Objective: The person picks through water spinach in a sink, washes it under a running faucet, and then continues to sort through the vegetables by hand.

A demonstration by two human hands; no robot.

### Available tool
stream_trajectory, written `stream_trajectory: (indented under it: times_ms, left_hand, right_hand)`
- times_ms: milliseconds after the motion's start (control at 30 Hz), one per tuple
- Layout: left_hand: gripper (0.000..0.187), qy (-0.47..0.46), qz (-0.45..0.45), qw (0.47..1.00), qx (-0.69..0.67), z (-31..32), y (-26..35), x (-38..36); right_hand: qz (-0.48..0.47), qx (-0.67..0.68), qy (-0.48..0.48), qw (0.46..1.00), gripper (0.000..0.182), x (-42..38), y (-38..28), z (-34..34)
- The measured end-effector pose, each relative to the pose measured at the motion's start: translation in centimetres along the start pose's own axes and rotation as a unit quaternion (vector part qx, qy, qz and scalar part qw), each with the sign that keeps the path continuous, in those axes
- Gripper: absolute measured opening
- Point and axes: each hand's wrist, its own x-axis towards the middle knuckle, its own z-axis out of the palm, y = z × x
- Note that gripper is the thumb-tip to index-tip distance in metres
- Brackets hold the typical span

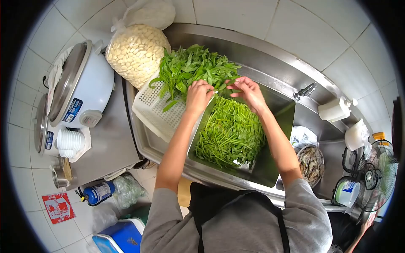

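Note:
My left hand is closed in a pinch on leafy green stems at the front of a leafy greens pile. That pile lies over a white perforated basket. Just to the right, my right hand pinches a green sprig between thumb and fingers, close to my left fingertips. Below both hands, a deep metal container holds many picked or cut greens, with thin stems and small leaves. The fingertips partly cover what they grip.
A bag of pale peeled cloves or beans stands behind the basket. Rice cookers and stacked white cups are on the left counter. At right are a faucet, a bowl of shrimp and a fan. Another person's arm shows lower right.

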Motion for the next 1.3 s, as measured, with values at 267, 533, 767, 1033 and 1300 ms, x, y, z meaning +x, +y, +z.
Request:
stream_trajectory:
  times_ms: [267,533,767,1033,1300]
  left_hand:
    - [0.034,0.029,-0.030,0.999,-0.011,-1.6,-1.2,-1.3]
    - [0.024,0.084,-0.009,0.996,-0.036,-1.0,-1.8,-1.5]
    - [0.020,0.085,0.002,0.996,-0.027,-0.8,-2.3,-1.4]
    - [0.015,0.092,0.006,0.996,-0.003,-0.7,-2.4,-1.4]
    - [0.012,0.102,0.005,0.995,-0.019,-0.4,-2.3,-1.6]
  right_hand:
    - [0.019,0.065,0.002,0.998,0.015,2.8,0.9,3.5]
    - [-0.246,-0.489,-0.143,0.824,0.015,2.6,0.3,5.6]
    - [-0.292,-0.589,-0.153,0.738,0.011,3.4,1.0,6.5]
    - [-0.326,-0.661,-0.176,0.652,0.010,4.4,1.4,6.7]
    - [-0.274,-0.519,0.080,0.806,0.015,1.8,0.8,5.7]
